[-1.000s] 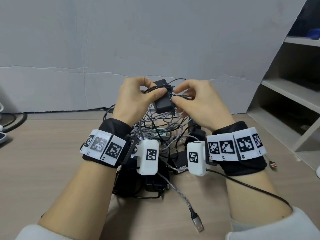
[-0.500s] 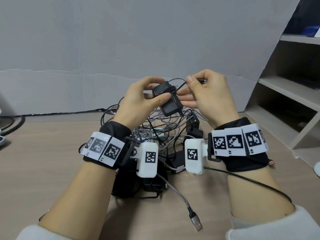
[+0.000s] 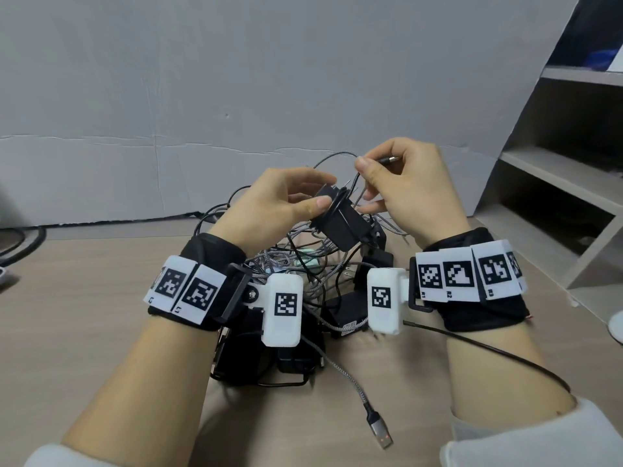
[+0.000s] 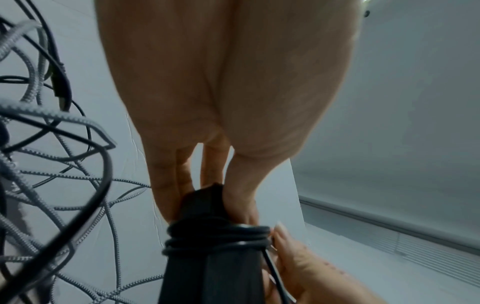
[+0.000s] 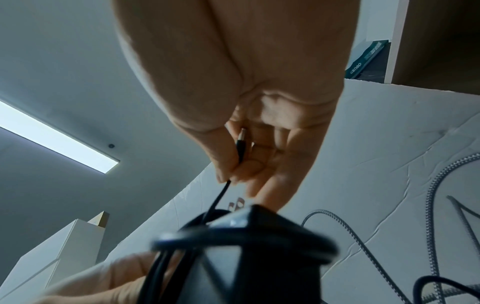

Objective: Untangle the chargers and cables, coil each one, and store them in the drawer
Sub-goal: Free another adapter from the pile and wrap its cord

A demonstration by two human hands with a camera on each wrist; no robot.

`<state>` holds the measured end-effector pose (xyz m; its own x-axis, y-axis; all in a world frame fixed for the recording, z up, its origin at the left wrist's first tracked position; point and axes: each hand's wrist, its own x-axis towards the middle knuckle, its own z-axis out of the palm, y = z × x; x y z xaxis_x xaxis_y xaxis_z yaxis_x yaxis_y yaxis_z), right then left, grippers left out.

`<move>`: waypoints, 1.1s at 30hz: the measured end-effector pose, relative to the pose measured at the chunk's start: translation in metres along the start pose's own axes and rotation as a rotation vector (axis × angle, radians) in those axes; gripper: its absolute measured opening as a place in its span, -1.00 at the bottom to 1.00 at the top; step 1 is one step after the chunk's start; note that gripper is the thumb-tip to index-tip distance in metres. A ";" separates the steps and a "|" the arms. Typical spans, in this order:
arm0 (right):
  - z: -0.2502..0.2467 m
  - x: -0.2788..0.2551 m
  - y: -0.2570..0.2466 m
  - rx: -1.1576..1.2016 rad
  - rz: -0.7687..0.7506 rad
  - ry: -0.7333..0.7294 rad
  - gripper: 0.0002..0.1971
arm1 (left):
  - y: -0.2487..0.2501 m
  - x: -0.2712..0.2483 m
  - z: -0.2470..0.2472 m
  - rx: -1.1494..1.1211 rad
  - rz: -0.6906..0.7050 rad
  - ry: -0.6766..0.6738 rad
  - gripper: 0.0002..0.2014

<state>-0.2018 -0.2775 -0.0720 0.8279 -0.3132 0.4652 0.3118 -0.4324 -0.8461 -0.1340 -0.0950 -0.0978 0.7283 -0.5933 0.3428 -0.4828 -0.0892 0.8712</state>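
The black charger (image 3: 338, 224) is held up above the table (image 3: 67, 332), between the two hands, over the tangle of cables (image 3: 303, 261) that lies on the table. Several turns of its thin black cord (image 3: 332, 210) are wound round the charger's upper end; the left wrist view shows these turns stacked tightly round the body. The left hand (image 3: 276, 203) has its grip clamped on the charger, thumb on the near side beside the wound cord and fingers on the far side. The right hand (image 3: 411, 187) is raised just above and right of the charger, its grip closed in a pinch of thumb and forefinger on the cord close to its free end, so that the small metal plug (image 3: 387, 160) sticks out toward the palm; the right wrist view shows the cord running from the pinch down to the charger. In the tangle below are grey braided cables and further black adapters (image 3: 269, 358). One braided cable runs toward the near edge and ends in a USB plug (image 3: 379, 429) lying on the table. A shelf unit (image 3: 573, 183) stands at the right, a grey wall (image 3: 236, 79) behind.
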 end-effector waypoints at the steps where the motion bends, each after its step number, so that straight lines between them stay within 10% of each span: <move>1: 0.000 0.001 0.002 -0.004 0.012 0.013 -0.92 | 0.001 -0.001 -0.001 0.024 0.011 -0.014 -0.73; 10: 0.004 0.008 0.014 0.017 0.288 -0.050 -0.74 | 0.008 -0.002 0.007 -0.027 0.138 -0.057 -0.70; 16: -0.002 -0.002 -0.001 0.339 0.539 -0.339 -0.48 | 0.027 0.003 0.001 -0.087 0.198 -0.112 -0.66; 25: -0.033 -0.015 -0.028 0.142 0.260 -0.048 -0.84 | 0.055 0.012 0.018 -0.302 0.029 -0.010 -0.74; 33: -0.076 -0.062 -0.034 -0.303 0.137 0.005 -0.64 | 0.080 0.000 0.080 -0.454 -0.216 -0.217 -0.70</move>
<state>-0.2994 -0.3077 -0.0519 0.8502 -0.3897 0.3541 0.0442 -0.6174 -0.7854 -0.2115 -0.1667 -0.0558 0.6471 -0.7557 0.1012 -0.0400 0.0989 0.9943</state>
